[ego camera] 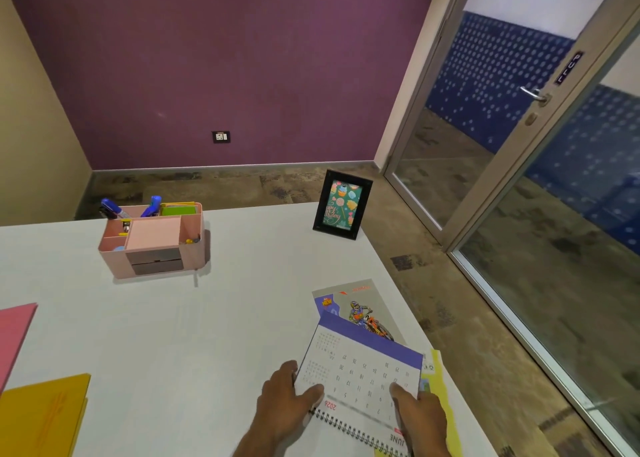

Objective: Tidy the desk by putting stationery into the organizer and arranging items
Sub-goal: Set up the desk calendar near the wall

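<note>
A spiral-bound desk calendar (360, 380) with a purple band is held low over the near right part of the white desk (225, 318). My left hand (285, 408) grips its left edge and my right hand (420, 418) grips its right edge. Under it lies a notebook with a motorbike rider on the cover (360, 307), and a yellow sheet (441, 387) pokes out on the right. The pink organizer (152, 241) stands at the far left with blue pens, a stapler and green notes in its compartments.
A black photo frame (341, 204) stands upright at the desk's far right corner. A pink folder (14, 332) and a yellow folder (41, 418) lie at the near left edge. A glass door (519, 144) is to the right of the desk.
</note>
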Demonstrator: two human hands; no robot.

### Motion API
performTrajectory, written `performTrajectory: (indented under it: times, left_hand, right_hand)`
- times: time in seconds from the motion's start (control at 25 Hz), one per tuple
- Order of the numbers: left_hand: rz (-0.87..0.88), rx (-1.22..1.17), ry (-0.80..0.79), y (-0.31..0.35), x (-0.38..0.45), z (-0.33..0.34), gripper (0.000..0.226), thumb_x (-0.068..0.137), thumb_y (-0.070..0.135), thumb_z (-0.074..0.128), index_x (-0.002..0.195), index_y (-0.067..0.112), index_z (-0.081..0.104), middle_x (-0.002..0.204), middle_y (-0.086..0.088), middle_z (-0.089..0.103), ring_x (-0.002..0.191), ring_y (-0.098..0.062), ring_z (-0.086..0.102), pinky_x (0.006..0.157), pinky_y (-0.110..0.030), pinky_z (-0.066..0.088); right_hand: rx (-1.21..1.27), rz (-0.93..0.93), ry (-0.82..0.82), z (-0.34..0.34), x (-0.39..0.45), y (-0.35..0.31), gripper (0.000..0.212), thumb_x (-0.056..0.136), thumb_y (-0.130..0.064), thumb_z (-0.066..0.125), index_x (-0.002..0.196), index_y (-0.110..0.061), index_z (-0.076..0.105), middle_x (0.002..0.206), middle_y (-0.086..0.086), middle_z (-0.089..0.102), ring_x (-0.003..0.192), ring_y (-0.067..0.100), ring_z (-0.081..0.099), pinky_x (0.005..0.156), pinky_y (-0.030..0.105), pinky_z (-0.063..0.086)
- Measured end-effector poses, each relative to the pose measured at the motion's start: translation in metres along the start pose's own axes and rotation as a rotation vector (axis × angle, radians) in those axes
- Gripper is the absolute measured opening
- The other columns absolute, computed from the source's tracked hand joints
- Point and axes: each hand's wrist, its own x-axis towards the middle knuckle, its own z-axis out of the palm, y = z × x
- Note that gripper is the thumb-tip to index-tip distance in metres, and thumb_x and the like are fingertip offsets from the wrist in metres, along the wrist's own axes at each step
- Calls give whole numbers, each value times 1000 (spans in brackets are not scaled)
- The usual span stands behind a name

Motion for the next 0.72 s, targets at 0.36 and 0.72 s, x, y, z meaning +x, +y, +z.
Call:
performTrajectory:
  times: [0.36,0.72]
  left_hand:
    - [61,-455,210,13,-23,-18,44,62,12,89,101,20,69,105,2,70,89,-7,66,69,-9,49]
    - [381,-307,493,8,-43,-101,32,66,6,86,73,35,75,89,17,69,83,-5,67,76,-15,51]
  right_hand:
    - [44,-134,52,-18,-42,-37,27,79,-25,72,100,-7,73,96,12,70,77,26,63,69,30,49]
    - [230,-471,-19,0,-89,-92,5,76,-14,73,80,-18,74,91,5,73,84,29,62,80,37,50]
